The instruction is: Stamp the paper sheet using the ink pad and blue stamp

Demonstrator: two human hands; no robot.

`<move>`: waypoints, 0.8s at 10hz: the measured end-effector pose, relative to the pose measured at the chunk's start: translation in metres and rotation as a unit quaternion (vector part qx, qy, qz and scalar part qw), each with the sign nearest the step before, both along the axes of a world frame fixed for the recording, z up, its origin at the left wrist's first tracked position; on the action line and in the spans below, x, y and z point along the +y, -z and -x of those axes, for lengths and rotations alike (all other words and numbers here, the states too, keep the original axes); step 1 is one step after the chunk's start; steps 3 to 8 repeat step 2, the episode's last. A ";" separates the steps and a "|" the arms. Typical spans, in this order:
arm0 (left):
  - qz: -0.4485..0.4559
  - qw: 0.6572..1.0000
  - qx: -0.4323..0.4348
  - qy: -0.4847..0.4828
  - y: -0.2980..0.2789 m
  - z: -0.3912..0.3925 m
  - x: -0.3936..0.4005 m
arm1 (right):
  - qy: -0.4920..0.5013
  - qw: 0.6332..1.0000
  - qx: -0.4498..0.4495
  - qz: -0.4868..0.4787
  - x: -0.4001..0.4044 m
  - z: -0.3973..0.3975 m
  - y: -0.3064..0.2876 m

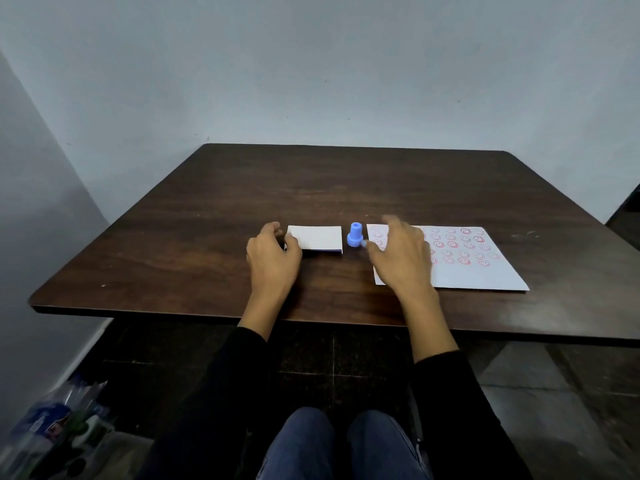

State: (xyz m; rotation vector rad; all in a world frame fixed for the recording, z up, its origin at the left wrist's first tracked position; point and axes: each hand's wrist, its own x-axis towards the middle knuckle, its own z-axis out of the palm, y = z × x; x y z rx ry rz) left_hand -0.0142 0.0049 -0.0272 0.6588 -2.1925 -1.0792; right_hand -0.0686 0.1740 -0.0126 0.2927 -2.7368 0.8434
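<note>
Hands (273, 252) (400, 251) flank upright blue stamp (355, 234); right thumb perhaps touching.

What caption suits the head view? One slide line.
Left hand steadies closed ink pad; right hand reaches blue stamp beside stamped paper sheet.

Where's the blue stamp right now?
In the head view, the small blue plastic stamp stands upright at table centre, between the white ink pad box and the paper sheet.

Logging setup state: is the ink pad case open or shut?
Shut. The ink pad shows only its flat white lid, no ink surface; left hand touches its left end.
</note>
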 end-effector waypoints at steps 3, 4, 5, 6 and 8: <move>0.040 0.999 -0.011 -0.001 0.001 0.002 0.000 | -0.011 0.991 -0.087 -0.098 0.027 0.000 0.011; 0.040 0.999 -0.011 -0.001 0.001 0.002 0.000 | -0.011 0.991 -0.087 -0.098 0.027 0.000 0.011; 0.040 0.999 -0.011 -0.001 0.001 0.002 0.000 | -0.011 0.991 -0.087 -0.098 0.027 0.000 0.011; 0.040 0.999 -0.011 -0.001 0.001 0.002 0.000 | -0.011 0.991 -0.087 -0.098 0.027 0.000 0.011; 0.040 0.999 -0.011 -0.001 0.001 0.002 0.000 | -0.011 0.991 -0.087 -0.098 0.027 0.000 0.011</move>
